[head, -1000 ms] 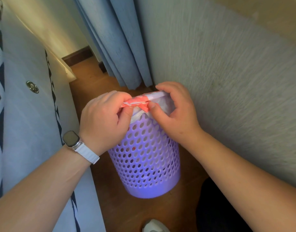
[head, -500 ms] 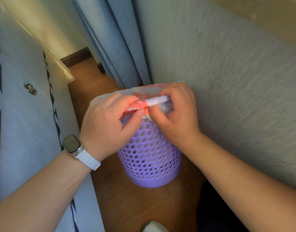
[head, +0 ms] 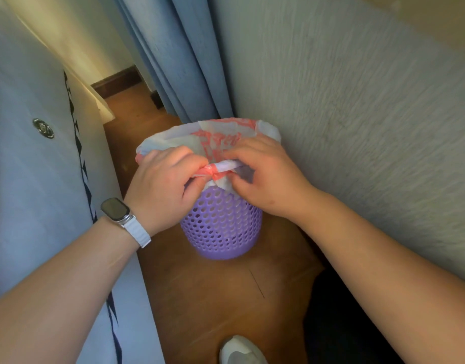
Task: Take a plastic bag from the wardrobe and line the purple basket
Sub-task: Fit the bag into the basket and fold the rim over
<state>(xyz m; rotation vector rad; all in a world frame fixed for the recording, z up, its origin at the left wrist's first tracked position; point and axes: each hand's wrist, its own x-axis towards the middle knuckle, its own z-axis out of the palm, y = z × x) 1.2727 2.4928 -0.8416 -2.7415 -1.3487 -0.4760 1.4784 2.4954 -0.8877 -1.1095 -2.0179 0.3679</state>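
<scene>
A purple basket (head: 221, 227) with round holes stands on the wooden floor beside the wall. A white plastic bag (head: 226, 139) with red print sits inside it, its mouth folded out over the far and left rim. At the near rim a twisted strip of the bag runs between my two hands. My left hand (head: 164, 186), with a watch on the wrist, pinches the strip's left end. My right hand (head: 265, 177) pinches its right end against the rim. The basket's near rim is hidden by my fingers.
A grey textured wall (head: 357, 127) runs close along the right. Blue curtains (head: 179, 56) hang behind the basket. A bed with a white, black-patterned cover (head: 37, 179) fills the left. My shoe (head: 239, 350) is on the wooden floor (head: 213, 298) below.
The view has risen and pulled back, so the bag's open mouth over the rim now shows. Both hands still hold the twisted strip at the near rim, slightly lower on the basket.
</scene>
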